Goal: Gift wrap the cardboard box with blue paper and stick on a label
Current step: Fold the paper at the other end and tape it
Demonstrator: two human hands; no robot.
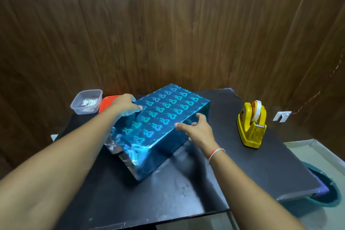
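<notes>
The box (pixel 160 117), covered in shiny blue paper with a heart pattern, lies at an angle in the middle of the black table (pixel 233 155). Loose crumpled paper flaps stick out at its near-left end (pixel 119 145). My left hand (pixel 126 105) holds the box's far-left edge, with the thumb on the top face. My right hand (pixel 197 129) is at the right long edge, fingers spread and slightly bent; I cannot tell whether it touches the box. A clear plastic tub (pixel 86 101) at the back left holds small printed pieces, possibly labels.
A yellow tape dispenser (pixel 252 125) with a white roll stands on the right of the table. An orange lid (pixel 108 103) lies between the tub and the box. Wood-panelled walls close in behind. A teal basin (pixel 324 190) sits on the floor at the right.
</notes>
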